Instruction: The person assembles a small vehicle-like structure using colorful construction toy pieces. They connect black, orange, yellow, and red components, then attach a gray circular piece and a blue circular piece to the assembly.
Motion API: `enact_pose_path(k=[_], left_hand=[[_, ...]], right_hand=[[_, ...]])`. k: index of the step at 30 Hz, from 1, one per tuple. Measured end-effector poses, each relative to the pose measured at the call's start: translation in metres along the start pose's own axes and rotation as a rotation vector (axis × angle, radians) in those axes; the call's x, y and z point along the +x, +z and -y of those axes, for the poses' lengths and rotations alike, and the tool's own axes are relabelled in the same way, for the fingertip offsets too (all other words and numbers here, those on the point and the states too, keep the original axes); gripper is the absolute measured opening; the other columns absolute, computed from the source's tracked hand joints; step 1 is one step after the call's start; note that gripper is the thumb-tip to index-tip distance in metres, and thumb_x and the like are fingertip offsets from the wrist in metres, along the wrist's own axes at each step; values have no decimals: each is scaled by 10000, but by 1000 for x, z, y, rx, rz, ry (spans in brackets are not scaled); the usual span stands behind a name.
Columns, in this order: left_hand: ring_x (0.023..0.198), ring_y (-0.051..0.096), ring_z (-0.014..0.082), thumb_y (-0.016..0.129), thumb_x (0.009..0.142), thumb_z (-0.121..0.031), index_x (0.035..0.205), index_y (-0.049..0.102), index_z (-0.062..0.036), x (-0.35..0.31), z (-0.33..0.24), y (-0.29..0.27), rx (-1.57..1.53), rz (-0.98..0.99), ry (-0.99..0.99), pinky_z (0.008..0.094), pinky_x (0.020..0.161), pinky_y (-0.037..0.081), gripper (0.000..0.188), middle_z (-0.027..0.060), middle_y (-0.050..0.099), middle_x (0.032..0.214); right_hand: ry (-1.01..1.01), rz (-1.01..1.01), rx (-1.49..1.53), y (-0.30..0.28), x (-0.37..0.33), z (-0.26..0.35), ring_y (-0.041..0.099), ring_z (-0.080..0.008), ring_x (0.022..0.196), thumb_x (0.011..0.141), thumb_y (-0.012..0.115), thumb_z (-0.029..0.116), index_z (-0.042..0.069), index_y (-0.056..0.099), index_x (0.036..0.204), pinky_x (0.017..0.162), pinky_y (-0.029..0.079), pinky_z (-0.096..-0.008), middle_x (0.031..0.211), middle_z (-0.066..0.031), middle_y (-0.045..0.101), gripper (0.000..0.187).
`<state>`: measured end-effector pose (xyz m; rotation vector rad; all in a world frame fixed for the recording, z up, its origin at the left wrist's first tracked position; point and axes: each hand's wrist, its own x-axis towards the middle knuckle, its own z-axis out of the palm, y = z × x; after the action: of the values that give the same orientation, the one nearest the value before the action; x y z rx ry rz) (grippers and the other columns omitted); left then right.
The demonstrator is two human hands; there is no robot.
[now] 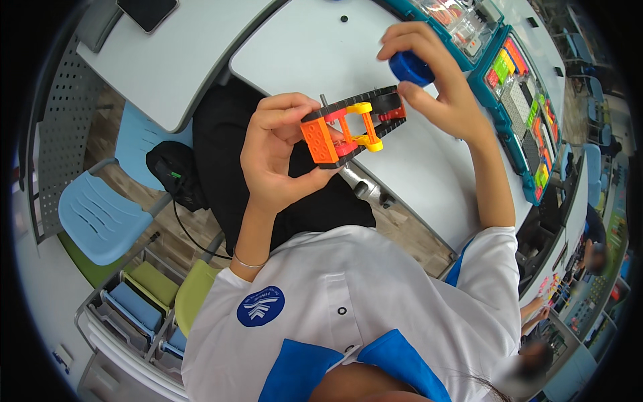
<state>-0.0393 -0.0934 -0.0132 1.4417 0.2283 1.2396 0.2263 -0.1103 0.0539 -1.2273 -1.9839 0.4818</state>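
Note:
My left hand (268, 161) grips a small building-block frame (323, 143), fingers and thumb at its left end. The frame has an orange studded block, long black beams along both sides, yellow connectors (370, 143) and red parts. A thin grey axle (324, 100) sticks out near my left fingertips. In my right hand (449, 94) is a round blue wheel (410, 69), held between fingers and thumb just above the frame's far right end. The wheel looks apart from the frame, though the gap by the right thumb is hard to judge.
An open teal case (492, 100) with sorted colourful parts lies at the table's right side. On the white table (281, 50) rests a small black piece (344, 19). A dark phone (149, 12) lies on the other table. Blue chairs (100, 214) and a black bag (175, 175) are at left.

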Motion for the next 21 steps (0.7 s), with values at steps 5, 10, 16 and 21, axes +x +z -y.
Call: enact_pose_path(k=[5, 10, 16, 21], left_hand=[[1220, 603, 285, 798, 703, 82, 1350, 508, 47, 1, 4, -2, -16, 19, -109, 411, 1032, 534, 710, 186, 465, 1375], [1216, 611, 282, 774, 753, 73, 1374, 496, 55, -1, 6, -4, -101, 46, -204, 407, 1023, 534, 680, 203, 466, 1405], [1159, 642, 274, 710, 818, 72, 1379, 509, 61, -1, 5, -13, -373, -109, -442, 406, 998, 537, 596, 202, 570, 1329], [1106, 661, 247, 748, 755, 89, 1279, 604, 45, 4, 19, -8, 34, 5, -151, 386, 975, 547, 545, 164, 652, 1211]], right_hand=[[87, 228, 60, 7, -3, 17, 590, -252, 920, 769, 646, 144, 22, 643, 1011, 824, 469, -344, 972, -99, 594, 271], [55, 197, -104, 12, -5, 14, 608, -267, 819, 803, 707, 135, 65, 635, 931, 716, 483, -362, 934, -72, 599, 162], [-39, 165, -55, 16, -7, 11, 612, -265, 815, 800, 722, 115, 62, 624, 893, 716, 491, -372, 907, -68, 591, 146], [-22, 224, -23, 19, -8, 15, 603, -268, 848, 771, 710, 92, 41, 612, 895, 751, 499, -360, 939, -86, 584, 166]])
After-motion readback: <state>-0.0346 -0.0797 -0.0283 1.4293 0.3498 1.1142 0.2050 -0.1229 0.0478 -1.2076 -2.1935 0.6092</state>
